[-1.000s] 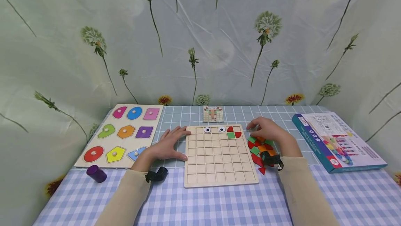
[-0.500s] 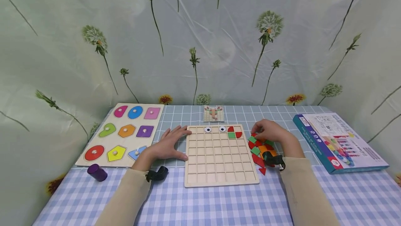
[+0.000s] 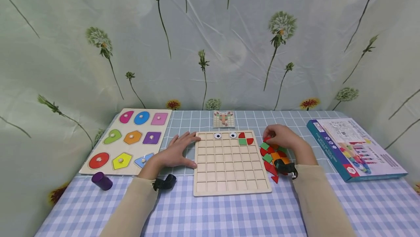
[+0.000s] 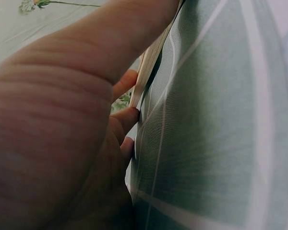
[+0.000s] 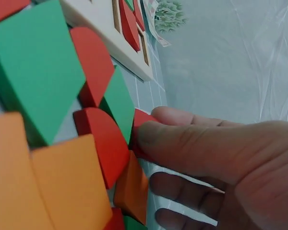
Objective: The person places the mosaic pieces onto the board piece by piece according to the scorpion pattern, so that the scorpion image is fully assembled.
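Observation:
A pale wooden grid board (image 3: pixel 223 167) lies in the middle of the table. At its top edge sit two eye tiles (image 3: pixel 217 136), red quarter-round pieces (image 3: pixel 250 141) and a green square (image 3: pixel 242 142). My left hand (image 3: pixel 172 153) rests at the board's left edge, fingers spread, thumb and fingertips touching the side. My right hand (image 3: pixel 280 136) is at the far end of a pile of red, green and orange wooden pieces (image 3: pixel 267 158). In the right wrist view, its thumb and index finger pinch a red piece (image 5: pixel 140 116), mostly hidden by the thumb.
A small pattern card (image 3: pixel 224 120) lies behind the board. On the left are a knobbed shape puzzle (image 3: pixel 123 147) and a purple cylinder (image 3: pixel 101 181). A flat toy box (image 3: pixel 356 149) lies at the right. A flowered cloth (image 3: pixel 210 47) hangs behind the table.
My right hand has shifted slightly right and down onto the pile's far end, its fingertips now on a red piece. My left hand stays at the board's edge.

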`<state>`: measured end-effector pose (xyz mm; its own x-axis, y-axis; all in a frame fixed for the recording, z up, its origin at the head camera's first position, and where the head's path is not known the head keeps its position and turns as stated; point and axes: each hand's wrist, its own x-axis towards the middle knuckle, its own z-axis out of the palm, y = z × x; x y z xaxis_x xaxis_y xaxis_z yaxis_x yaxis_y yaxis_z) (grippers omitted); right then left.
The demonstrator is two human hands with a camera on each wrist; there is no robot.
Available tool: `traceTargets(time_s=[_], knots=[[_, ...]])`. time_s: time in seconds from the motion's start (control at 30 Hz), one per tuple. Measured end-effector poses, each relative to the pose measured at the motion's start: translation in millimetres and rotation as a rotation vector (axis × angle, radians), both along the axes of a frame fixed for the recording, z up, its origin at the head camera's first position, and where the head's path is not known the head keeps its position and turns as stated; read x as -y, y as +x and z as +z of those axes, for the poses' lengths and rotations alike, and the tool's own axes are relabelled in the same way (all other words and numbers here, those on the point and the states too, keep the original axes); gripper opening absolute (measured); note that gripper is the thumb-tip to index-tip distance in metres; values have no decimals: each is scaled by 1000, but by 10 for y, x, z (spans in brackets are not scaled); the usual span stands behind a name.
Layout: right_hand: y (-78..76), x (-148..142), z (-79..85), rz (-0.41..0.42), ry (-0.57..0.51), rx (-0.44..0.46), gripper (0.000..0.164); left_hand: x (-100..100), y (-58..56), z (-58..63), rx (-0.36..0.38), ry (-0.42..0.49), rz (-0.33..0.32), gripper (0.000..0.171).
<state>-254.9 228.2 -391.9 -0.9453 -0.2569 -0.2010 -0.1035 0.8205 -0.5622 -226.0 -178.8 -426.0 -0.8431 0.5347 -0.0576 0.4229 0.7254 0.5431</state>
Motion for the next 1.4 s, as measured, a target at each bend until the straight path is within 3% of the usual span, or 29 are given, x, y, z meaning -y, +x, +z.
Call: traceTargets(time_s=[0.13,0.5,0.67,1.03,1.4], knots=[[-10,26,-24,-4,9,-61,8,-2,19,7,11,0,2,94],[-25,196,7,-13,-1,-251,21,-4,10,4,-1,0,6,94],[-22,253,4,-32,-33,-265,18,-7,12,7,-3,-2,5,95],[-28,432,-27,69,-28,-296,22,-15,-12,-11,-10,-13,9,95],[33,587,7,79,-56,-261,17,-6,-6,-11,-5,-13,-2,96]])
